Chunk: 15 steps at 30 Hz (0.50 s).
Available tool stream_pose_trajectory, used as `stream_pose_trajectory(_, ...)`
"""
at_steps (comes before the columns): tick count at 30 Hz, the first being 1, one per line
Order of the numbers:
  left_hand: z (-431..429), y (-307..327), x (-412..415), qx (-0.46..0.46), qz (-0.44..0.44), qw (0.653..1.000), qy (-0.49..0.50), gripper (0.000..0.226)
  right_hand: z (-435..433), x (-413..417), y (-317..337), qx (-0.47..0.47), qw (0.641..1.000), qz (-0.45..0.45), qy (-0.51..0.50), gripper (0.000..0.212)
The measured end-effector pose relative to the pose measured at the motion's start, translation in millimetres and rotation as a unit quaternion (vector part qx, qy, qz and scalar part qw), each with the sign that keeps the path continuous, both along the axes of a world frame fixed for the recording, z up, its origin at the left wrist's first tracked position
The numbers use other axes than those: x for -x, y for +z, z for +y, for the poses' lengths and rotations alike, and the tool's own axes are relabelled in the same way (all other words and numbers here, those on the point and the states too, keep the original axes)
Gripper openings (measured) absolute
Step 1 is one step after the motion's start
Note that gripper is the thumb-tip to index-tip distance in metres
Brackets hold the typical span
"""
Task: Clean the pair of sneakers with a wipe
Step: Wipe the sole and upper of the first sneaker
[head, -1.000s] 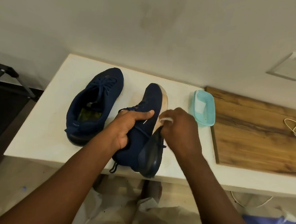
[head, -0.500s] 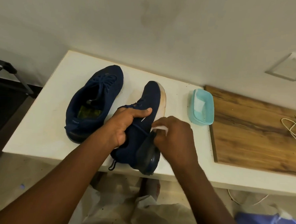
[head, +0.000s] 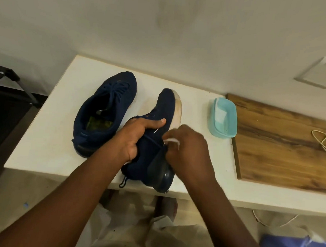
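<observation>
Sneaker point(head: 167, 104) lies tipped on its side left of the teal tub point(head: 222, 134), left hand point(head: 134, 138) curled round its upper, right hand point(head: 191, 153) pinching the wipe point(head: 171, 140) against its sole edge. Hard rubbing may twist it loose from that grip.

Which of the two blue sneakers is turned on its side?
The held sneaker, gripped by the left hand, its pale sole edge showing; the other sneaker stands flat, opening upward.

My right hand point(head: 187, 151) is blurring and hiding most of the wipe point(head: 171, 140); the cable point(head: 325, 141) is running off-frame.
</observation>
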<state>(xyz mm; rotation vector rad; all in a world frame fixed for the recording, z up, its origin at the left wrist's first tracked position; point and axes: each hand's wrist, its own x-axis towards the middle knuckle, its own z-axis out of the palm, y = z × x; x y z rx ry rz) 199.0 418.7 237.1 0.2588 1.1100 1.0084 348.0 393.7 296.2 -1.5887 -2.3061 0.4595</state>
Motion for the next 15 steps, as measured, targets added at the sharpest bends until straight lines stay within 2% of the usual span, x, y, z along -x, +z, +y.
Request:
stream_pose_trajectory(1, 0.3, 0.3, 0.4, 0.0, 0.0, 1.0, -0.001, 0.045, -4.5, -3.8, 1.8, 0.007, 1.0, 0.002, 0.01, 0.025)
stream_pose_trajectory(5, 1.7, 3.2, -5.7, -0.001, 0.022, 1.0, -0.007, 0.043, 33.7, -13.0, 4.5, -0.019, 0.996, 0.037, -0.078, 0.026)
stream_pose_trajectory(9, 0.4, -1.4, 1.5, 0.0, 0.014, 1.0, -0.006, 0.046, 3.1, -5.5, 1.2, -0.011, 1.0, 0.015, 0.011, 0.026)
stream_pose_trajectory(13, 1.5, 2.8, -3.4, -0.001, 0.025, 1.0, -0.007, 0.044, 29.3, -16.2, 1.4, -0.028, 0.997, 0.034, -0.061, 0.025)
stream_pose_trajectory(15, 1.0, 2.4, -3.0, -0.002, 0.023, 1.0, -0.005, 0.044, 31.5, -7.5, 2.3, -0.033, 0.998, 0.019, -0.057, 0.028)
